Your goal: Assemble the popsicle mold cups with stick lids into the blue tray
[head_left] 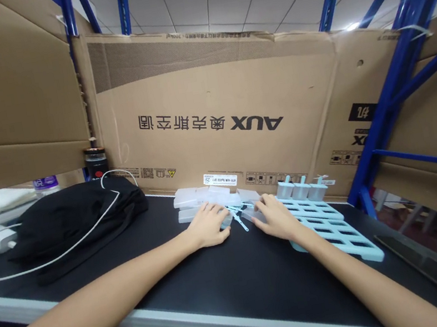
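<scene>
A matt black table top [229,274] carries pale translucent plastic pieces [203,195], soft black cloth [71,217], before rough brown cardboard [206,92].

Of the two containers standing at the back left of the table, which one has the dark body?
The dark jar, standing against the cardboard wall by the black cloth. The other, a clear bottle with a purple label, stands further left.

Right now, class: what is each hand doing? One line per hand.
Left hand: palm down on the clear plastic pieces, grip cannot be told.
Right hand: palm down beside the pale blue mould tray, grip cannot be told.
</scene>
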A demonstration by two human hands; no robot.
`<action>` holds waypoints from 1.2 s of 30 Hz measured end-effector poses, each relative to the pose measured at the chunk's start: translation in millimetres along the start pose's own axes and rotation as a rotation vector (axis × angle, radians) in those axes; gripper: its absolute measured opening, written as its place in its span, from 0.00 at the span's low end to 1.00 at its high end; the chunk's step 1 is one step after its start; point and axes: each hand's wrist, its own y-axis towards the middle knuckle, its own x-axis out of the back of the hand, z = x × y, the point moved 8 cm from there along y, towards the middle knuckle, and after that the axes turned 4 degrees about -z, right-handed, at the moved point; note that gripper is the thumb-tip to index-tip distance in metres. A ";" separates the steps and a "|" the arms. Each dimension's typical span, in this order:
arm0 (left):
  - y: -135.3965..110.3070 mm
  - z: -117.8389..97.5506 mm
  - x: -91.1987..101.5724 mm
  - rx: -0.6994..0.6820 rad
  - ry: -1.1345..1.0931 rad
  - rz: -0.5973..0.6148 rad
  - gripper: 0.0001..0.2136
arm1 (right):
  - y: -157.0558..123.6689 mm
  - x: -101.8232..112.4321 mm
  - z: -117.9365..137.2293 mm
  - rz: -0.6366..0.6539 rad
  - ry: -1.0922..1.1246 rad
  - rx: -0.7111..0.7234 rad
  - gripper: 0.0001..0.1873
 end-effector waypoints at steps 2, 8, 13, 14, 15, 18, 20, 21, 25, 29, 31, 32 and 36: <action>0.4 -2.8 0.5 -0.025 -0.016 0.013 0.16 | 1.0 9.2 4.2 -0.073 0.003 0.003 0.13; 0.5 -5.0 0.5 -0.048 -0.020 0.037 0.15 | -0.7 -6.9 7.6 0.038 0.017 -0.056 0.17; 1.6 -8.2 1.4 -0.092 0.012 0.035 0.14 | -5.8 -22.6 -8.1 0.132 0.156 -0.103 0.20; 2.1 -10.1 3.2 -0.110 0.017 0.029 0.14 | -5.4 -20.9 -10.2 0.108 0.181 -0.101 0.19; 2.7 -11.7 5.7 -0.122 0.016 0.016 0.13 | -4.5 -18.0 -12.4 0.069 0.203 -0.104 0.18; 4.9 -8.7 16.7 -0.087 -0.047 -0.065 0.09 | -1.8 -7.2 -20.1 -0.069 0.260 -0.138 0.19; 5.5 0.8 21.9 -0.015 -0.131 -0.119 0.08 | -1.5 -2.4 -23.4 -0.126 0.272 -0.142 0.22; 5.4 7.0 23.2 0.024 -0.176 -0.142 0.07 | -1.9 -1.3 -23.9 -0.133 0.271 -0.132 0.24; 3.6 27.6 27.1 0.097 -0.361 -0.274 0.11 | -6.8 -0.9 -18.9 -0.074 0.201 -0.067 0.21; 1.6 34.4 29.8 0.113 -0.515 -0.373 0.22 | -7.8 14.9 6.7 -0.116 0.134 0.006 0.17; 1.5 32.9 29.6 0.124 -0.594 -0.358 0.28 | -4.4 20.0 35.7 -0.093 0.198 0.123 0.18; 1.4 31.0 30.1 0.121 -0.624 -0.341 0.30 | -2.5 20.1 53.1 -0.059 0.235 0.202 0.19; -1.0 24.1 39.9 0.091 -0.626 -0.329 0.23 | 4.5 9.5 105.3 0.080 0.300 0.403 0.21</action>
